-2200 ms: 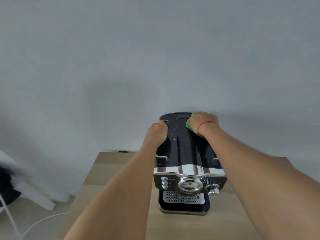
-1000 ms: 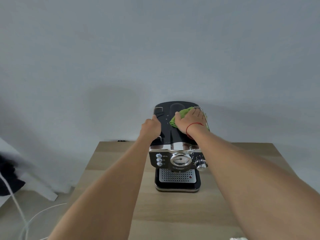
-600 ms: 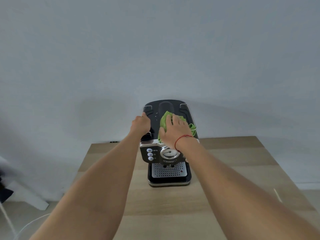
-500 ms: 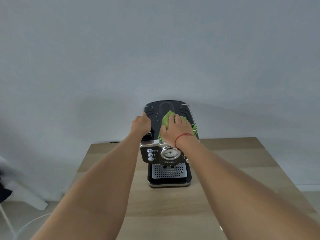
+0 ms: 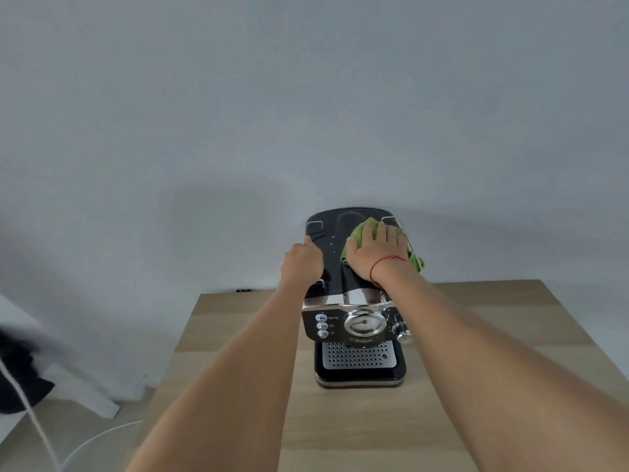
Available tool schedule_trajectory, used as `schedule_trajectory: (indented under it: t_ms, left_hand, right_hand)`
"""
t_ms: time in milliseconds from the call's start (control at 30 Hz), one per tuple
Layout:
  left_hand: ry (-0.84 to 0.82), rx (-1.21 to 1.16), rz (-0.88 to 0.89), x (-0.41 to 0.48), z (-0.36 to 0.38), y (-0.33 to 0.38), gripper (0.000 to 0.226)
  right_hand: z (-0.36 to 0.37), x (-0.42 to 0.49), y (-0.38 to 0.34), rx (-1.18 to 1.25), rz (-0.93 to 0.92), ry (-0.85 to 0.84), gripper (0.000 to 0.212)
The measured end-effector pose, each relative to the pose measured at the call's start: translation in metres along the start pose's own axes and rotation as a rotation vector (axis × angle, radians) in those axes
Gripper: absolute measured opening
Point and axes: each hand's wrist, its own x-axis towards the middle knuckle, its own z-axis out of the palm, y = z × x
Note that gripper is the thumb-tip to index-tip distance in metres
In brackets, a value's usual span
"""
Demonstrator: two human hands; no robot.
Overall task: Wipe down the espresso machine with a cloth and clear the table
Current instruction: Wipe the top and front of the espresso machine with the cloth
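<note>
The espresso machine (image 5: 355, 311) stands on the wooden table (image 5: 459, 321), toward its far edge and close to the grey wall (image 5: 306, 97), with its gauge, three buttons and perforated drip tray facing the person. The right hand (image 5: 376, 254) lies flat on the machine's black top, toward its far right corner, fingers spread and pressing a green cloth (image 5: 364, 231) down; the cloth bunches out beyond the fingertips and spills over the machine's right edge. A red string circles that wrist. The left hand (image 5: 303, 264) grips the machine's left top edge, fingers curled close together over the rim. Left of the table, white cables (image 5: 41, 434) trail across the floor.
</note>
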Motion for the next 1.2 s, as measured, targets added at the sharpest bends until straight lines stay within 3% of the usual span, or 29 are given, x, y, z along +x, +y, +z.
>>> schedule_trajectory:
  t_ms: [267, 367, 433, 533, 600, 700, 800, 967, 1067, 1200]
  left_hand:
    - [-0.013, -0.107, -0.026, -0.017, -0.009, 0.005, 0.051]
    - [-0.013, -0.169, -0.081, -0.028, -0.012, 0.007, 0.055]
    - [0.046, -0.147, -0.056, -0.034, -0.014, 0.009, 0.051]
    - [0.263, 0.004, 0.149, -0.041, -0.010, 0.018, 0.047]
    - [0.337, -0.048, 0.372, -0.049, -0.001, 0.032, 0.043]
    - [0.136, -0.047, 0.637, -0.065, 0.023, 0.055, 0.037]
    - [0.017, 0.155, 0.612, -0.065, 0.043, 0.067, 0.032]
    - [-0.013, 0.391, 0.487, -0.055, 0.049, 0.062, 0.062]
    - [-0.010, 0.331, 0.456, -0.047, 0.046, 0.055, 0.066]
    - [-0.049, 0.255, 0.433, -0.021, 0.036, 0.053, 0.065]
  right_hand:
    - [0.010, -0.041, 0.003, -0.010, -0.289, -0.016, 0.061]
    - [-0.006, -0.040, 0.006, 0.154, -0.295, -0.050, 0.061]
    - [-0.021, -0.038, 0.013, 0.321, -0.297, 0.038, 0.057]
    - [-0.034, -0.026, 0.035, 0.425, -0.187, 0.205, 0.046]
    - [-0.035, -0.016, 0.051, 0.518, -0.034, 0.144, 0.035]
    - [-0.027, -0.008, 0.068, 0.593, 0.073, 0.037, 0.023]
    - [-0.024, -0.007, 0.072, 0.661, 0.058, 0.018, 0.031]
    - [-0.022, 0.011, 0.071, 0.739, 0.131, 0.005, 0.036]
    - [-0.026, 0.020, 0.064, 0.808, 0.230, -0.098, 0.033]
    - [-0.022, 0.034, 0.057, 0.732, 0.327, -0.145, 0.057]
